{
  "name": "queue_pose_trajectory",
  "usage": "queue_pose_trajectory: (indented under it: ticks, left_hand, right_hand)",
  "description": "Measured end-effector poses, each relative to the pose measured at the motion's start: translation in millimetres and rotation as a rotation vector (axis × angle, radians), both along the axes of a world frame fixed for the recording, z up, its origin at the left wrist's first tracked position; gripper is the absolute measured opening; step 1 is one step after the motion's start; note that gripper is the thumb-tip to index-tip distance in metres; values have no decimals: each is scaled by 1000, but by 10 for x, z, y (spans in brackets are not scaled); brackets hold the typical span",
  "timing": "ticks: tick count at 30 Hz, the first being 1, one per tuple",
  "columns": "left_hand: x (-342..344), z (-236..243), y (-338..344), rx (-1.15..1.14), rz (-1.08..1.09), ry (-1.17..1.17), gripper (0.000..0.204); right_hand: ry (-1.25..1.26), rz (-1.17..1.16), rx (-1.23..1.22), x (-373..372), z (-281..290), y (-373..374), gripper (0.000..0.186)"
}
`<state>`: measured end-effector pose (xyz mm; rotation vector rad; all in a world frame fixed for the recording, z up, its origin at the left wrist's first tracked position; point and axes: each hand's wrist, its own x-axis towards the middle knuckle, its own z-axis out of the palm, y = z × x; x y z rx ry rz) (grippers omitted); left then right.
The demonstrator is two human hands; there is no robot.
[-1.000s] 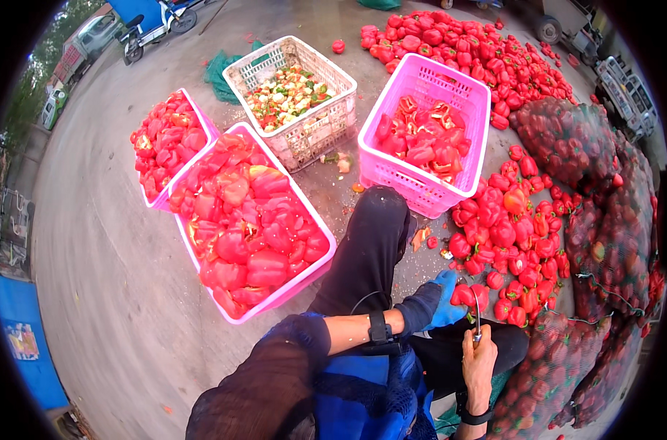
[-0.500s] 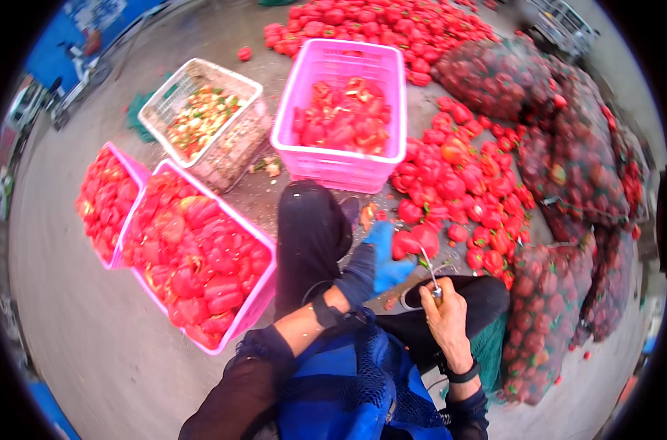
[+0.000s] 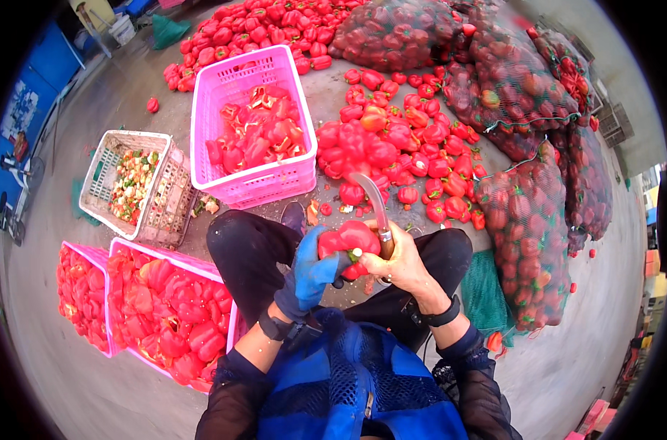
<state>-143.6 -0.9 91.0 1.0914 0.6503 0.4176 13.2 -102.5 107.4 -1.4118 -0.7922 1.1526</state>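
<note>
Left hand, in a blue work glove with dark fingertips [image 3: 313,275]: fingers curled round a glossy red, lobed bell pepper [image 3: 348,238], gripping it from the left and below. Pepper position: above the lap, between the two hands, green stem end turned toward the wearer.

Right hand, bare [image 3: 407,264]: fingers closed round the handle of a curved, silver-bladed metal knife [image 3: 377,202]; thumb extended to the pepper near its stem. Blade points up and away from the body, tip bending left, alongside the pepper; blade contact cannot be judged.

Beyond the knees: a bright pink slatted plastic crate [image 3: 256,180], holding opened red pepper pieces. To its left, a soiled white slatted plastic crate [image 3: 176,194] with pale and green scraps. Lower left, a pink plastic crate heaped with red pepper pieces [image 3: 233,323].

Ahead and right, loose whole red peppers [image 3: 414,139] on concrete; beside them, a dark mesh sack full of red peppers [image 3: 524,242].

Writing: a pale patch with dark marks [image 3: 18,117] on the blue upright panel [image 3: 48,66], upper left; marks too small to read.
</note>
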Motion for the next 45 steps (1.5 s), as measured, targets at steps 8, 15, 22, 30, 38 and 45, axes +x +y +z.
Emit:
queue_pose_trajectory:
  ticks: [8, 15, 22, 30, 38, 45]
  left_hand:
    - [57, -231, -146, 346, 151, -63, 32]
    - [29, -297, -76, 1141, 133, -131, 29]
    - [-79, -140, -274, 820, 41, -147, 22]
    - [-132, -85, -131, 1102, -135, -207, 25]
    - [-76, -42, -140, 934, -117, -243, 43]
    - [-158, -90, -104, -267, 168, -305, 54]
  right_hand:
    - [396, -158, 20, -122, -68, -58, 50]
    - [609, -246, 107, -317, -235, -151, 49]
    - [818, -234, 88, -464, -325, -338, 40]
    - [1034, -108, 93, -477, -580, -415, 36]
    - [1310, -249, 235, -332, -623, -159, 46]
    - [565, -403, 527, 574, 351, 709, 49]
